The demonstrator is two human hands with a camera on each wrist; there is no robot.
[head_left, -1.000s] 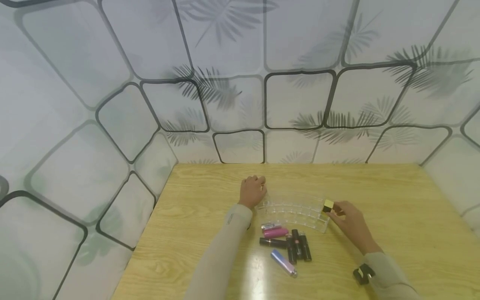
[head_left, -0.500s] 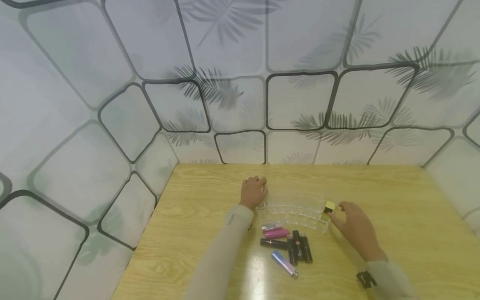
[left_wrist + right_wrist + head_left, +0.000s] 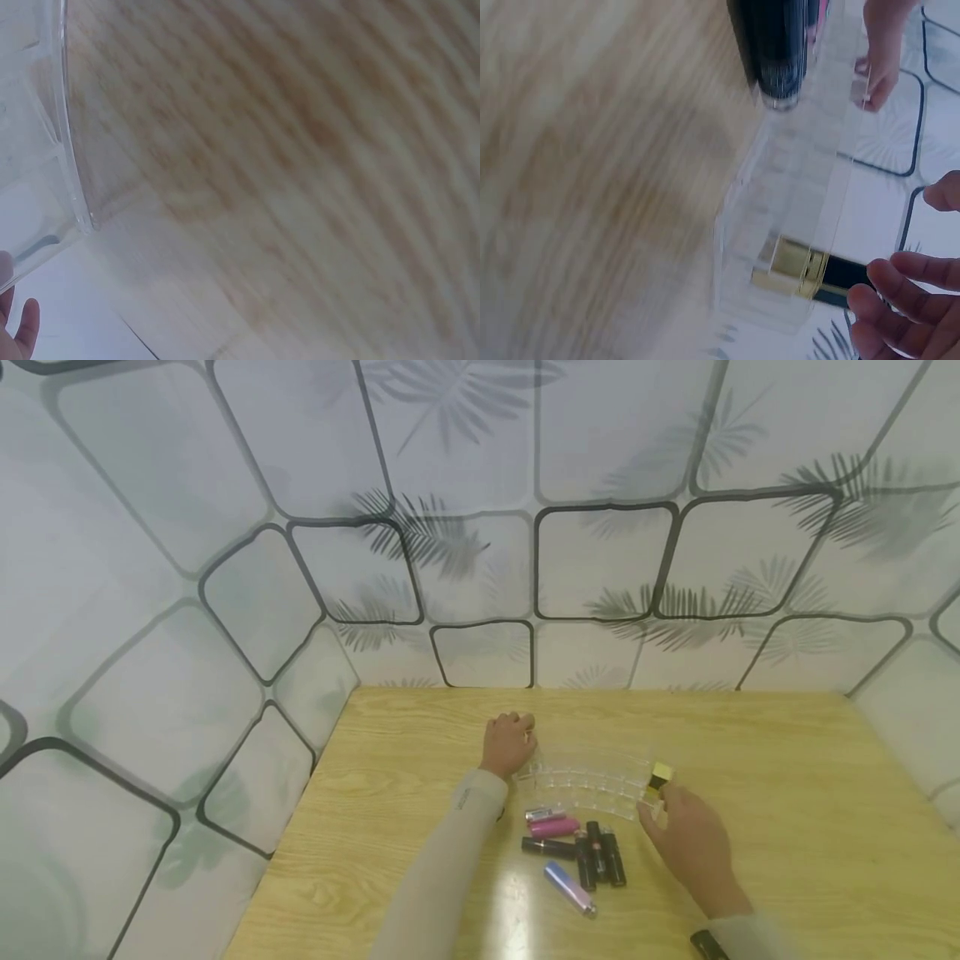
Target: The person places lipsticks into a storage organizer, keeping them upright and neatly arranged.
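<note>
A clear tiered lipstick organizer (image 3: 592, 787) rests on the table. My left hand (image 3: 508, 745) grips its left end; in the right wrist view the left hand (image 3: 883, 56) pinches the clear edge. At the organizer's right end stands a lipstick (image 3: 660, 776) with a black part and a gold part. Seen from the right wrist, this lipstick (image 3: 814, 270) sits in an end slot, gold part inside and black part sticking out. My right hand (image 3: 693, 847) is right beside it, thumb apart from the loosely bent fingers, with nothing between them.
In front of the organizer lie several black lipstick tubes (image 3: 600, 852), a pink tube (image 3: 553, 827), a silver tube (image 3: 545, 814) and a blue-to-pink tube (image 3: 568, 887). A patterned wall (image 3: 480, 568) rises behind the wooden table (image 3: 360, 835).
My right hand has let go of the black-and-gold lipstick and moved down toward the organizer's front right corner. The lipstick stays standing in its slot. My left hand has kept its place.
</note>
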